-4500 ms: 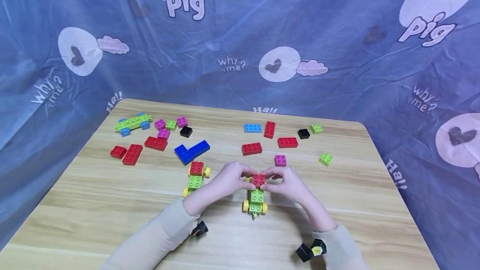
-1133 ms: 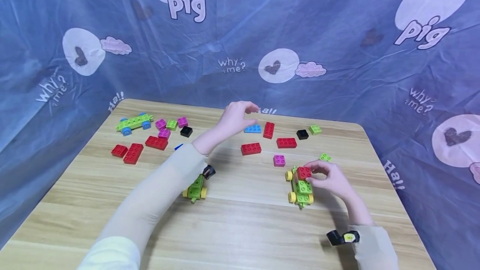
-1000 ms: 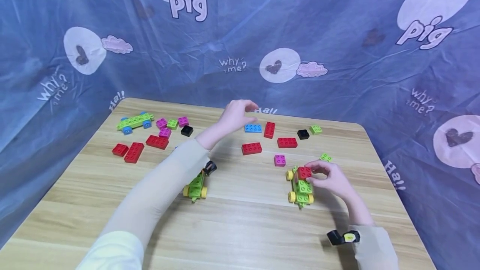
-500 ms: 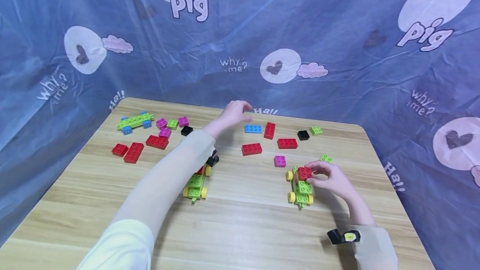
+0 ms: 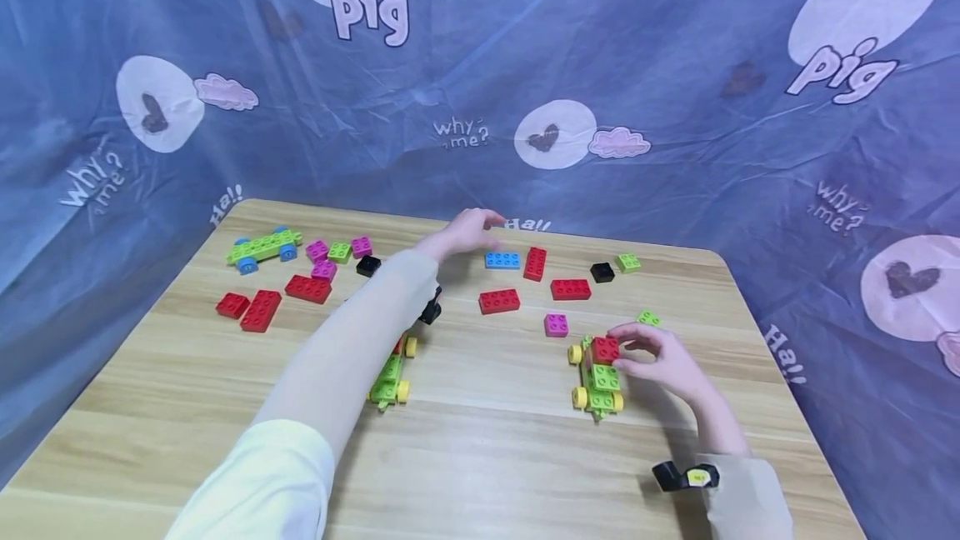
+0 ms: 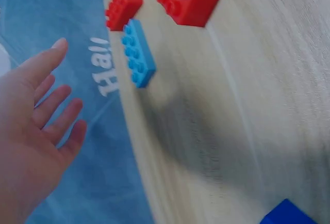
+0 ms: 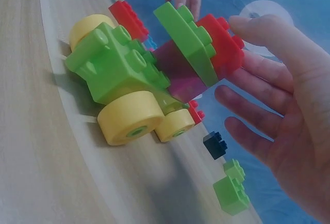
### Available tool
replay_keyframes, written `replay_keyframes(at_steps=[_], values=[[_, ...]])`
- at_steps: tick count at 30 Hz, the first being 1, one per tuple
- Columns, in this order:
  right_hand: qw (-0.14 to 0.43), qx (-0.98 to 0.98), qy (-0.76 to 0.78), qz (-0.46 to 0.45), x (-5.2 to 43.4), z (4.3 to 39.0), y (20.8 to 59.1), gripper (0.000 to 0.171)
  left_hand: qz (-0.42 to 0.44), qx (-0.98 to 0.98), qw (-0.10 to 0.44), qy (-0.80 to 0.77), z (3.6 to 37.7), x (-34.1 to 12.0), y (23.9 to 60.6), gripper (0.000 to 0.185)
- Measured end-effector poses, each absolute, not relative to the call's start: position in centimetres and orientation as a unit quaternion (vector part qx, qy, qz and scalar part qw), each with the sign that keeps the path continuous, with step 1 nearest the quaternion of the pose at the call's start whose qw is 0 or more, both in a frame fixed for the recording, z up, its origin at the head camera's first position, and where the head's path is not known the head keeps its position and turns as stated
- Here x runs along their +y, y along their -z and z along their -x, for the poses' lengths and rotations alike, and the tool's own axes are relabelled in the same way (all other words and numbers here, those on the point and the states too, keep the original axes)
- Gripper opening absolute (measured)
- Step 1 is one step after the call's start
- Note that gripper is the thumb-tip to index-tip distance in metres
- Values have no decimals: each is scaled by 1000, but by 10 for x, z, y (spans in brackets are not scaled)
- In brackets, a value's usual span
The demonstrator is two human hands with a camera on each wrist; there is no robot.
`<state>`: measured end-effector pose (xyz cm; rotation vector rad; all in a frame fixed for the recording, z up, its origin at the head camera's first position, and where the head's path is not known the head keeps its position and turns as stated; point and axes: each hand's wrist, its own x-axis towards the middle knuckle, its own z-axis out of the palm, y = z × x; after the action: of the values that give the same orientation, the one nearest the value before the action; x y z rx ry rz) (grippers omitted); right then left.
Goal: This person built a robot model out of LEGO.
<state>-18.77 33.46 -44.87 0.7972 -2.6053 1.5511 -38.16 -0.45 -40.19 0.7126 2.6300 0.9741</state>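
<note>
My left hand reaches over the far edge of the table, its fingers relaxed and nothing in them. A light-blue brick lies just beside and below its fingertips; the left wrist view shows a gap between hand and brick. At the right, my right hand holds a toy car by the red brick on top, thumb at one edge and index finger at the side. The car has a green base, yellow wheels, and magenta and green bricks under the red one. A similar car is partly hidden under my left arm.
Red bricks, a magenta brick, a black brick and green bricks lie loose beyond the held car. More bricks and a blue-wheeled green base are at the far left. A blue printed cloth hangs behind the table.
From the middle, the toy car has moved right with my right hand. My left hand has let go of it and moved to the far edge, lately dipping slightly beside the light-blue brick.
</note>
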Motion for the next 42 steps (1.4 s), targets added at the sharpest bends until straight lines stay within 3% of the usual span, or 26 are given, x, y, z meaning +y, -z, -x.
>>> replay_keyframes(at_steps=[15, 42], values=[[7, -821, -512, -254, 339, 185, 453, 37, -239, 913, 187, -274, 385, 2, 436, 61], [10, -818, -517, -252, 337, 183, 454, 37, -201, 953, 152, -170, 375, 16, 448, 47]])
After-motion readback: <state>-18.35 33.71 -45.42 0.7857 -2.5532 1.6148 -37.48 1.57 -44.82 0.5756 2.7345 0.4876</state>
